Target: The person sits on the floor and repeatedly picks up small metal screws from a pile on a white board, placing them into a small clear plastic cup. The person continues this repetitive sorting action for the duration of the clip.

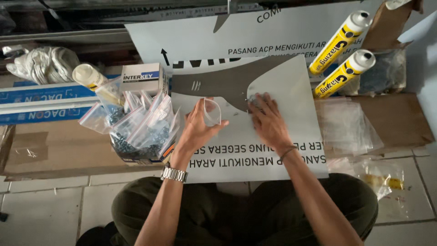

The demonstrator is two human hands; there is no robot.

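**Small clear bag held open over a white sheet on the floor**

Two yellow sealant tubes [342, 55] with white caps lie side by side at upper right, slanting from lower left to upper right, against a brown cardboard box [387, 119]. A white printed sheet [291, 86] with black lettering lies flat on the tiled floor [54, 209] before the seated person. Left of it stands a small white carton [143, 78] with a blue label, behind a heap of clear zip bags of screws [143, 130]. A blue-and-white long package [41, 102] runs along the far left.

The left hand [196, 130] pinches a small clear plastic bag [212, 111] between thumb and fingers, closed on its edge; the bag stands upright, mouth upward, long axis roughly vertical in the view. The right hand [268, 120] rests just right of it, fingers spread and flat on a small cluster of screws [253, 103] on the sheet, gripping nothing that shows. The hands are apart.
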